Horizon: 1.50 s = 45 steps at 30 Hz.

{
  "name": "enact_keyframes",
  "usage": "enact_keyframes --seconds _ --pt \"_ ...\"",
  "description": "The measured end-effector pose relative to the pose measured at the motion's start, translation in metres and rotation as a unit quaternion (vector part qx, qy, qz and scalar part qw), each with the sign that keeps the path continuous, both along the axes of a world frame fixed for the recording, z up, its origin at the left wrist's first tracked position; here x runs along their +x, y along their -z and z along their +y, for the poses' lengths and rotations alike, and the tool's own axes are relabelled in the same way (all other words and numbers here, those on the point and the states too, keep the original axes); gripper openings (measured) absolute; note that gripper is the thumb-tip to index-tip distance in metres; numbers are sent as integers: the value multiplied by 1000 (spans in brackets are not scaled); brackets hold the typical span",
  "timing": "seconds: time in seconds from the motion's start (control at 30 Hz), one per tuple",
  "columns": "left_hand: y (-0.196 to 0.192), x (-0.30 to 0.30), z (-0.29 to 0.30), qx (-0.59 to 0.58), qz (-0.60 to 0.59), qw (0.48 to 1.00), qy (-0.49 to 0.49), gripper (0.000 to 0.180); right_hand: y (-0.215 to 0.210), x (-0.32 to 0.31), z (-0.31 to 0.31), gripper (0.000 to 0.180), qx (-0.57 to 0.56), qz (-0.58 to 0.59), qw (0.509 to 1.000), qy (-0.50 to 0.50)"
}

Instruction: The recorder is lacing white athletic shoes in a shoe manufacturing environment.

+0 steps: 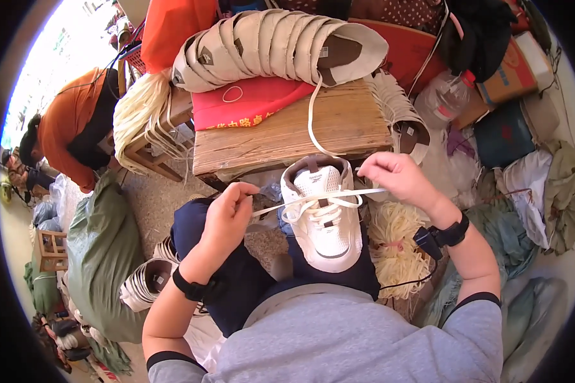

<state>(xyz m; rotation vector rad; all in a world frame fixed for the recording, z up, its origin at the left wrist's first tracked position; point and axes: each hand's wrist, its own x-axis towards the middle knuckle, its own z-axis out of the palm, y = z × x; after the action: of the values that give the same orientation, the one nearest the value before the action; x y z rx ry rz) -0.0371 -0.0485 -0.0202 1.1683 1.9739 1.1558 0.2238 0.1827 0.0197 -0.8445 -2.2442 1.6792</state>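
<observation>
A white sneaker [332, 239] with a brown collar lining rests on my thigh, its toe pointing toward me. Across its tongue runs a cream shoelace [329, 195], crossed over itself and drawn out to both sides. My left hand [229, 214] pinches the lace on the left of the shoe. To the right, my right hand [399, 182] has thumb and fingers closed on the other stretch of lace. Both hands are raised level with the tongue, apart from the shoe itself.
Ahead stands a wooden stool [287, 121] bearing nested beige shoe uppers [268, 48] and a red cloth [249, 99]. Bundles of cream laces lie at left [144, 115] and right [396, 246]. A person in orange [73, 115] bends at left, near a green sack [102, 255].
</observation>
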Motion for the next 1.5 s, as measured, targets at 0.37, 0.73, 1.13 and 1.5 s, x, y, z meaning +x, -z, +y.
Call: enact_keyframes --seconds 0.37,0.73,1.13,1.5 --pt "0 31 21 33 -77 994 71 37 9 -9 -11 17 121 -48 991 -36" --pt "-1 29 30 19 -100 992 80 36 -3 -20 -31 9 537 -42 830 -145" --pt "-21 26 45 -58 -19 991 121 33 4 -29 -20 6 520 -53 834 -178" --pt "-26 26 48 -71 -9 989 126 31 -3 -29 -19 6 512 -70 833 -197"
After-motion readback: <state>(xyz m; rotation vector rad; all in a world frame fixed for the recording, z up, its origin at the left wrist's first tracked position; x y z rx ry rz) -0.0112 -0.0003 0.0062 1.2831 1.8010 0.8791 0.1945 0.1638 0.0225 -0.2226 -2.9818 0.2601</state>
